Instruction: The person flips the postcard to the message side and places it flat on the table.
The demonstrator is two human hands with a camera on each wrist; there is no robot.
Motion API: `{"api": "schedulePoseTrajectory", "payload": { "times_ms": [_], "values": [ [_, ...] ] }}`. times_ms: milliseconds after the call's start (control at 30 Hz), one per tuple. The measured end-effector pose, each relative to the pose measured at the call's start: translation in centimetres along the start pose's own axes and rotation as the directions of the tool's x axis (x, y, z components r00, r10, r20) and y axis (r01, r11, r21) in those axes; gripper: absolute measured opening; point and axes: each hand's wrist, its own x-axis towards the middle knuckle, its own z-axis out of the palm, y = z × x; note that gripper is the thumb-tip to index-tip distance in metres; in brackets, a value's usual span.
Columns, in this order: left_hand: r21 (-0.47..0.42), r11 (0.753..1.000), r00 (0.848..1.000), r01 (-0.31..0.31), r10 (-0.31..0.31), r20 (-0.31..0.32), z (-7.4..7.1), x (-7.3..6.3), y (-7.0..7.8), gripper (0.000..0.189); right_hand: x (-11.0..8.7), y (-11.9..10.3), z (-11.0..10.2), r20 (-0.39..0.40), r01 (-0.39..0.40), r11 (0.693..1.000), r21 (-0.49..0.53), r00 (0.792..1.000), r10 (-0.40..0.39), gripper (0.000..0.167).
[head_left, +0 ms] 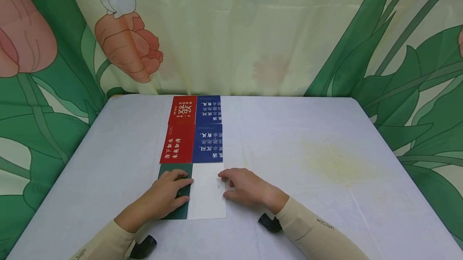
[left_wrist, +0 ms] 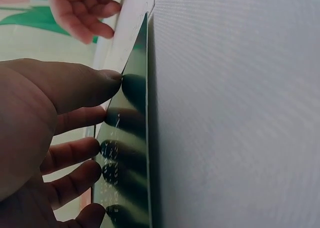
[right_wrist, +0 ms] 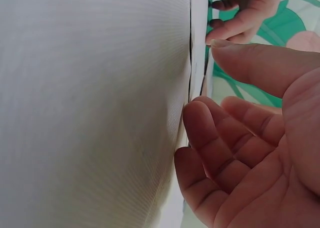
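A dark green card [head_left: 178, 213] and a white card [head_left: 206, 201] lie side by side on the table. My left hand [head_left: 162, 195] rests its fingertips and thumb on the green card, close to where the two cards meet. In the left wrist view the green card [left_wrist: 134, 143] looks glossy and mirrors the spread fingers. Along the white card's right edge, my right hand [head_left: 249, 187] touches with its thumb and forefinger. The right wrist view shows the other fingers [right_wrist: 202, 123] loosely bent near the tabletop, with nothing gripped.
Beyond these cards lie two red cards [head_left: 176, 143] in a column, next to two blue cards [head_left: 207, 143], all printed with white characters. A white cloth covers the table [head_left: 289, 131], with a yellowish stain at right. A patterned curtain [head_left: 231, 31] hangs behind.
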Motion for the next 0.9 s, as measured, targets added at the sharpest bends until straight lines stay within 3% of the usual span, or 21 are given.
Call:
{"api": "schedulePoseTrajectory", "payload": {
  "times_ms": [400,900],
  "values": [
    [-0.013,1.000,1.000,0.020,-0.020,0.001,0.02,0.03,0.11,0.057,-0.15,0.04,-0.02,-0.004,0.022,1.000,-0.007,1.000,-0.022,0.050],
    [-0.007,1.000,1.000,0.017,-0.017,-0.013,0.22,-0.05,-0.04,0.060,-0.17,-0.07,-0.03,0.009,-0.010,1.000,-0.009,1.000,0.010,0.051]
  ]
}}
